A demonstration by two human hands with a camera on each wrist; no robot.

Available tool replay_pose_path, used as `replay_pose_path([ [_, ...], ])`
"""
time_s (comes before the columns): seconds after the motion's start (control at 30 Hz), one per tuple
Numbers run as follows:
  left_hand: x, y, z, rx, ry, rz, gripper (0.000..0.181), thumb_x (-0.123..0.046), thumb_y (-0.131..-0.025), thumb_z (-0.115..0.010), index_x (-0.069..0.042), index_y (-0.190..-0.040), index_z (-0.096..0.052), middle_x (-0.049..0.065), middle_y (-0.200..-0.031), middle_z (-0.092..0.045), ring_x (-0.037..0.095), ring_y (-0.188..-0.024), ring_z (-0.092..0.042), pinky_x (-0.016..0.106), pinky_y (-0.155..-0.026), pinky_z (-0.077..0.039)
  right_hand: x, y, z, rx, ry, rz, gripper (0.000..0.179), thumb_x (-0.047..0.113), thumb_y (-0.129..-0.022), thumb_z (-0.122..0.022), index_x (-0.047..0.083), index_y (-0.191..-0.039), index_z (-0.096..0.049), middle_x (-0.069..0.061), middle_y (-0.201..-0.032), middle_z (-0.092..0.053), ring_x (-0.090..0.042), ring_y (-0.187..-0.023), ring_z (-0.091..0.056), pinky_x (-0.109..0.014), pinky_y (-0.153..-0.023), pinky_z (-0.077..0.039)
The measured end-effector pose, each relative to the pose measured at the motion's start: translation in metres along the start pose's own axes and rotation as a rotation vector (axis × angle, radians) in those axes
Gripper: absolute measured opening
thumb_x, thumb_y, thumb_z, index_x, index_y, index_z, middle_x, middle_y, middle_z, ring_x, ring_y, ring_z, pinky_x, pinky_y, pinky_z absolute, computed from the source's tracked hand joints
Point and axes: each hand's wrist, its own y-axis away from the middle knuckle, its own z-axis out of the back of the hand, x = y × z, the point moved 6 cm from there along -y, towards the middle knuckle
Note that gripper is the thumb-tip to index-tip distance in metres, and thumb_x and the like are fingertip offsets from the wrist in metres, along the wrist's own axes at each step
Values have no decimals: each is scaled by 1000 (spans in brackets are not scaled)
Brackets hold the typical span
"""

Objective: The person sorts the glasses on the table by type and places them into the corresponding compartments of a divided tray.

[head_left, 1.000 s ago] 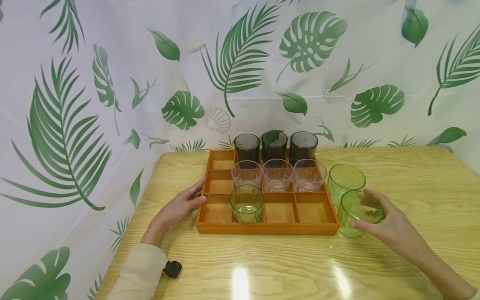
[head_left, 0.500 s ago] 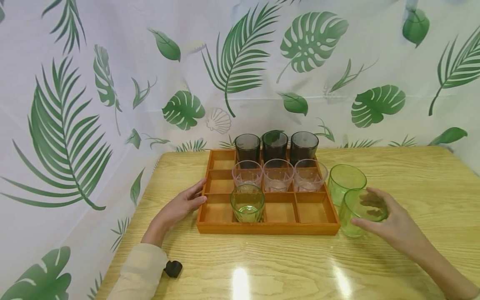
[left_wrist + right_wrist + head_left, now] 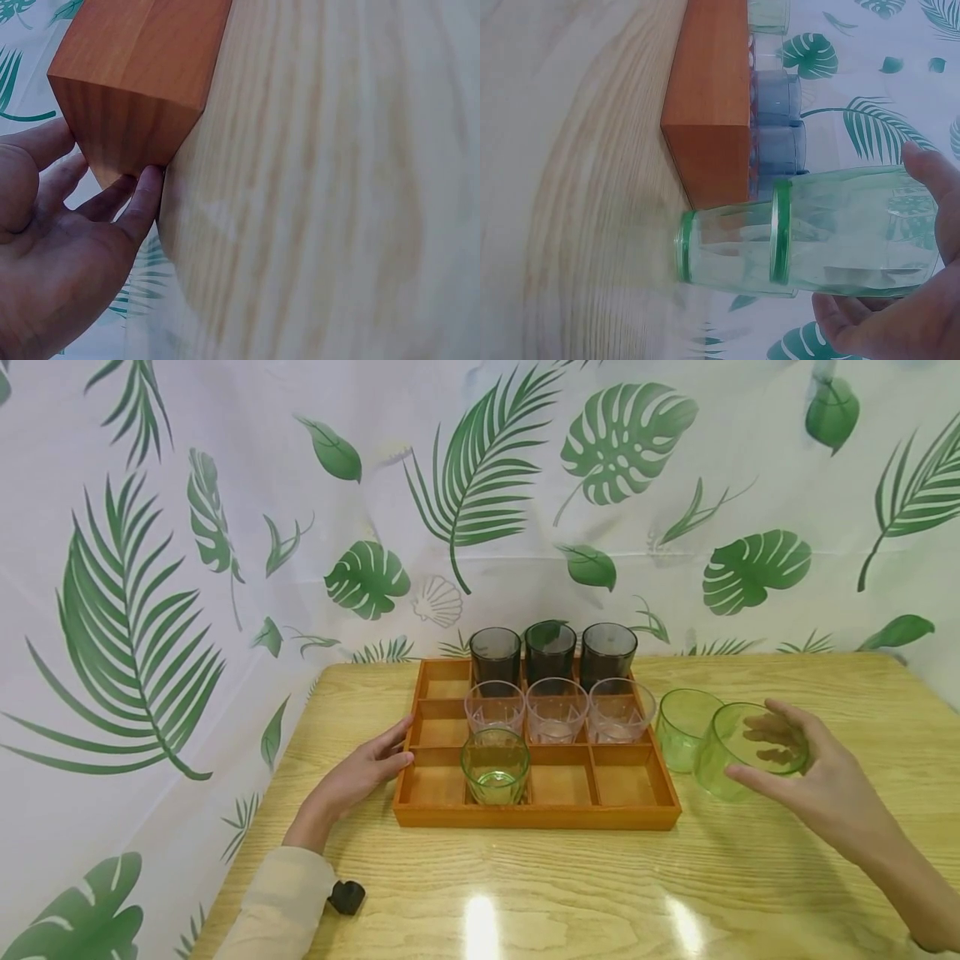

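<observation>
My right hand (image 3: pixel 832 781) grips a green glass (image 3: pixel 855 232) near its rim and holds it up off the table, slightly tilted. Just behind it, a second green glass (image 3: pixel 681 735) stands on the table beside the right side of the wooden tray (image 3: pixel 536 817). The fingertips of my left hand (image 3: pixel 367 774) touch the tray's left side; in the left wrist view they lie against the wood. One more green glass (image 3: pixel 495 770) sits in the front row, second compartment from the left.
Several clear glasses, such as a middle one (image 3: pixel 557 714), fill part of the tray's middle row. Dark grey glasses, one of them at the right (image 3: pixel 607 656), stand in the back row. A leaf-printed cloth (image 3: pixel 480 510) hangs behind the wooden table (image 3: pixel 570 893).
My right hand has lifted the nearer green glass off the table and carried it up and to the right. My left hand and the tray have stayed put.
</observation>
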Motion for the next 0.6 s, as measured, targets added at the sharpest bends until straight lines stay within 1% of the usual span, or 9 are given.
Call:
replay_pose_path([
  [0.17, 0, 0, 1, 1, -2, -3, 68, -22, -110, -52, -21, -168, -15, 11, -172, -8, 36, -156, -17, 53, -122, -25, -2, 0, 1, -12, -13, 3, 94, 20, -93, -80, 4, -164, -21, -10, -140, -51, 10, -103, -50, -7, -75, -46],
  [0.3, 0, 1, 0, 5, 0, -2, 69, -23, -110, -52, -21, -168, -15, 11, -172, -8, 36, -155, -18, 54, -122, -25, 0, -2, -1, -17, -41, 36, 91, 15, -92, -81, 1, -162, -24, 3, -134, -53, 9, -102, -52, -8, -76, -48],
  [0.37, 0, 1, 0, 6, 3, -1, 69, -22, -110, -52, -21, -168, -14, 11, -172, -7, 36, -155, -18, 54, -122, -25, 2, -3, -3, -14, -57, 50, 90, 13, -91, -81, 0, -161, -26, 8, -132, -53, 9, -102, -53, -9, -77, -49],
  [0.47, 0, 1, 0, 7, 2, -3, 69, -21, -111, -52, -20, -168, -14, 11, -172, -7, 36, -155, -17, 54, -122, -25, 5, -5, -7, -5, -73, 68, 89, 12, -91, -82, 0, -160, -27, 8, -131, -54, 7, -102, -54, -11, -77, -50],
  [0.6, -1, 1, 0, 7, -5, -7, 68, -21, -111, -51, -20, -168, -14, 11, -173, -7, 36, -156, -16, 54, -122, -25, 12, -8, -13, 13, -74, 83, 88, 14, -91, -82, 3, -160, -28, -1, -135, -55, 4, -104, -55, -12, -77, -51],
])
